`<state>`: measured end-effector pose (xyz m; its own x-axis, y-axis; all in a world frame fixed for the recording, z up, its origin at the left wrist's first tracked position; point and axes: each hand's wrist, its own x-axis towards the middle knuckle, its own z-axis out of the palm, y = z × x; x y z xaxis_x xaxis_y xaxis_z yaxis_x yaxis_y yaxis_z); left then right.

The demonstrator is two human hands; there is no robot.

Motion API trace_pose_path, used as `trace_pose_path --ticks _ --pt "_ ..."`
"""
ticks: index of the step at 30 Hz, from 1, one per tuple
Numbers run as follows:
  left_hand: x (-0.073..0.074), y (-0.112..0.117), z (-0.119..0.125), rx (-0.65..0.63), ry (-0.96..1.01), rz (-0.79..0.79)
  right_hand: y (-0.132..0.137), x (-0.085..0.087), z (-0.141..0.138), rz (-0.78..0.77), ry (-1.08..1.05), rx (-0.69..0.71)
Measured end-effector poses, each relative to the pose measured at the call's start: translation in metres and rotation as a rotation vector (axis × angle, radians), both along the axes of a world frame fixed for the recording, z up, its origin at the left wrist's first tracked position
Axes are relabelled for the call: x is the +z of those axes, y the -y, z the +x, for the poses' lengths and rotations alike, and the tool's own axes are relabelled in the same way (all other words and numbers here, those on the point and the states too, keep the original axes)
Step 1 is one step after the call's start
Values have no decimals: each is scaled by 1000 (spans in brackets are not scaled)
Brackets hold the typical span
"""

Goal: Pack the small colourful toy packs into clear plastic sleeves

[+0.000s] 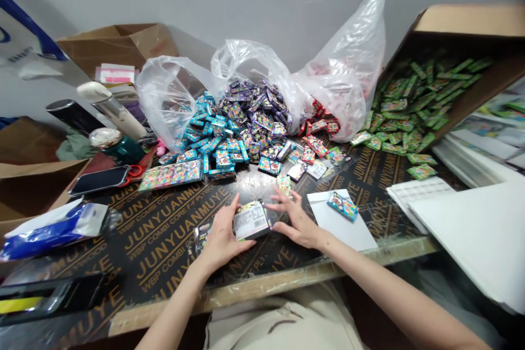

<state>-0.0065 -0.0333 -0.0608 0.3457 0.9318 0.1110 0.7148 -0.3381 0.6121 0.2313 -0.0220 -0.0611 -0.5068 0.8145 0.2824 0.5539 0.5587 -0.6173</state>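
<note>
My left hand (223, 235) is closed on the left end of a small black box (251, 221), thumb along its near side and fingers at the far side. A white label with a barcode faces up on the box, which rests on or just above the table. To its right, my right hand (298, 223) is open, fingers spread, close to the box's right end. Just beyond those fingertips lies a small green-yellow packet (284, 186). Partly behind my left hand is a dark printed packet (202, 235). A blue packet (343, 206) lies on white paper (328, 224) to the right.
Piles of blue packets (213, 136), purple packets (262, 109) and red packets (320, 123) spill from plastic bags (336, 71). A carton (467, 19) of green packets leans at right, above white sheets (471, 229). A phone (98, 180), red scissors (133, 173) and bottles (118, 112) stand left.
</note>
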Motion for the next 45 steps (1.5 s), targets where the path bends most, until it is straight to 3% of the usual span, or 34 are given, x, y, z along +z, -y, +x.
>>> trace_pose_path --ticks 2,5,7,11,16,24,28,30,34,36,38,40,43,45 --pt "-2 -1 3 -8 -4 3 -12 3 5 23 24 7" --pt "-7 1 6 -30 -51 7 -59 2 35 157 114 -374" --pt "-11 3 7 -76 -103 7 -101 -1 66 155 296 -518" --pt "-17 6 7 -150 -183 2 -167 -5 118 -7 605 -434" --pt "-19 5 5 -160 -202 -24 -190 -8 129 -20 696 -243" --pt "-21 6 4 -160 -196 -21 -179 -12 141 -66 656 -250" --pt "-22 6 3 -154 -180 -4 -175 -4 155 -94 659 -227" --pt "-21 4 3 -113 -161 7 -168 3 152 -81 544 -218" --pt "-13 -1 6 28 -106 40 -128 24 113 -34 121 -121" --pt "-8 -5 9 75 -92 53 -96 34 84 -3 41 -26" --pt "-4 -8 13 77 -84 62 -63 42 57 57 94 52" --pt "0 -9 19 49 -75 67 -37 46 37 126 236 12" --pt "4 -7 27 -14 -83 93 -17 46 22 171 418 -35" --pt "5 -6 33 -65 -99 118 -12 44 20 143 461 34"
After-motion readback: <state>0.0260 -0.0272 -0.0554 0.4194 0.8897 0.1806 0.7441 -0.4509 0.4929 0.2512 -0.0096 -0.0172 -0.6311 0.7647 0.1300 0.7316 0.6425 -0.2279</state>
